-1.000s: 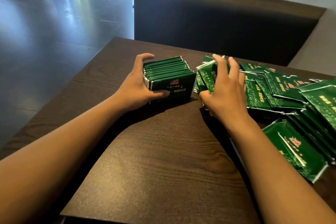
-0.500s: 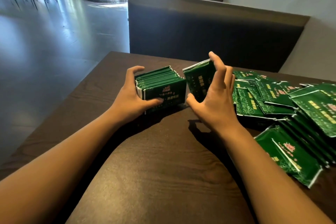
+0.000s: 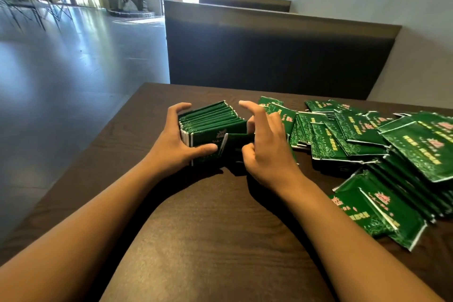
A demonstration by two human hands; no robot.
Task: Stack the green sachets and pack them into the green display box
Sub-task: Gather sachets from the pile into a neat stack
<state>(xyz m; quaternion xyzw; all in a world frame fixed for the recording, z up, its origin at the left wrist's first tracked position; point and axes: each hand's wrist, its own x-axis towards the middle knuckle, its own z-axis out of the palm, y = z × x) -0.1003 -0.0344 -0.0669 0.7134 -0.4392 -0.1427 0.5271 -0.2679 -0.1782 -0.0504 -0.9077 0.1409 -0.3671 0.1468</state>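
Item: upright stack of green sachets [image 3: 213, 121], held on edge near the far left part of the dark wooden table [image 3: 220, 228]. The stack is gripped by the left hand [image 3: 176, 144], fingers curled over its far end and thumb pressed on its near face. A further small batch of sachets [image 3: 236, 141] is being set against the near right end of the stack by the right hand [image 3: 267, 152]; its thumb is curled at the batch's near edge, its index finger is raised and extended above the stack, and a firm pinch cannot be confirmed. Loose sachets [image 3: 367, 137] are spread in an overlapping heap across the right side of the table, well apart from the stack. Green display box: not identifiable in view; its position cannot be told. Progress, as judged: stacking is partly done, with roughly a dozen sachets gathered; most of the heap remains to be stacked, and packing appears not yet begun. Change noted against the frame half a second earlier: the batch then held up beside the stack in the right hand has been brought down against the stack's near end; the left hand's grip is unchanged. Background: a dark bench back [image 3: 269, 51] beyond the table.
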